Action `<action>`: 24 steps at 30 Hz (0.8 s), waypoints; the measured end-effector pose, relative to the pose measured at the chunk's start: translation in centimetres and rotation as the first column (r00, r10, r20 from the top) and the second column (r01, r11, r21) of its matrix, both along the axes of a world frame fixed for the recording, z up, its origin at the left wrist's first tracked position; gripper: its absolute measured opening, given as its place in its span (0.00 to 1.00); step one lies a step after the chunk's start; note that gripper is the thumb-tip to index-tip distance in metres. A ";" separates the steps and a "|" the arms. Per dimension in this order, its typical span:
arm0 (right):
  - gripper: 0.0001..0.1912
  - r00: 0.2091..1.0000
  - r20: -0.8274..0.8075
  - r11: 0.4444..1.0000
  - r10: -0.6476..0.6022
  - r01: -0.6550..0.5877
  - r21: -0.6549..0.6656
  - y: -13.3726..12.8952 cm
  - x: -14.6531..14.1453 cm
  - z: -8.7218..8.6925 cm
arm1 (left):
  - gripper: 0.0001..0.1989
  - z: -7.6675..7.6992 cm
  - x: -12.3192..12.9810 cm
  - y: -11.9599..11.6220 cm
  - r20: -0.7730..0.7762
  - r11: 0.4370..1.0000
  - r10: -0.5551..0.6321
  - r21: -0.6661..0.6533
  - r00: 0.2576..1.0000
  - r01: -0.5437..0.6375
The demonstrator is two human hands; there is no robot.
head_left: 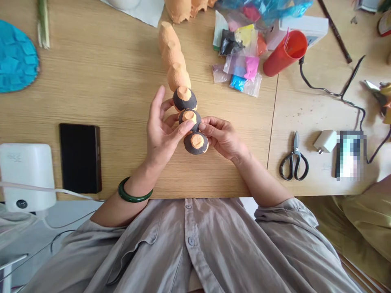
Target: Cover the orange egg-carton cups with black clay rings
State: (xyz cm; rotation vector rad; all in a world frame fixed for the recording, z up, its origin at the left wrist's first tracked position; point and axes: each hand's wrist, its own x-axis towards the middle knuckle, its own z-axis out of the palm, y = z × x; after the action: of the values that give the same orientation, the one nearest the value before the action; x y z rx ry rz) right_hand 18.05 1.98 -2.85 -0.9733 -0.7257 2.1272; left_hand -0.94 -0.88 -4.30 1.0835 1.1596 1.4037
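An orange egg-carton strip with a row of bumps lies lengthwise in front of me. Dark grey clay wraps around the three nearest bumps, leaving their orange tops bare. My left hand grips the strip from the left, its thumb on the middle dark bump and its index finger raised. From the right, my right hand pinches the edge of that same bump between thumb and fingers. The fingertips beneath the strip are partly hidden.
Clay packets and a red cup lie beyond my right hand. Black-handled scissors, a white charger and a cable are at right. At left are a dark phone and a white box-shaped device.
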 end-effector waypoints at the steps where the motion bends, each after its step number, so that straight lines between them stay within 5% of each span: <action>1: 0.28 1.000 0.006 1.000 -0.004 0.004 0.001 0.0 0.0 0.1 | 0.38 -0.1 0.0 0.0 0.014 1.000 0.004 0.024 1.000 -0.005; 14: 0.24 0.989 0.143 0.994 -0.030 0.015 0.106 -0.1 0.3 0.5 | 0.40 0.2 -0.3 0.7 0.147 0.978 0.022 -0.207 0.989 0.009; 20: 0.22 0.937 0.347 0.968 -0.021 -0.067 0.240 -0.3 0.5 0.8 | 0.50 -0.1 -0.3 0.1 -0.152 0.978 0.027 -0.201 0.988 -0.058; 24: 0.20 0.792 0.594 0.874 -0.144 -0.179 0.451 -0.4 0.8 0.9 | 0.51 -0.1 -0.4 0.0 -0.323 0.976 0.050 -0.187 0.945 -0.115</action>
State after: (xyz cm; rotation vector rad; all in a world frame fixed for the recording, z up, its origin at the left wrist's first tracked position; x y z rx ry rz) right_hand 18.86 1.53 -1.98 -1.3685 -1.5144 1.4792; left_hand -1.38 -0.87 -4.38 1.1505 1.5617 1.1678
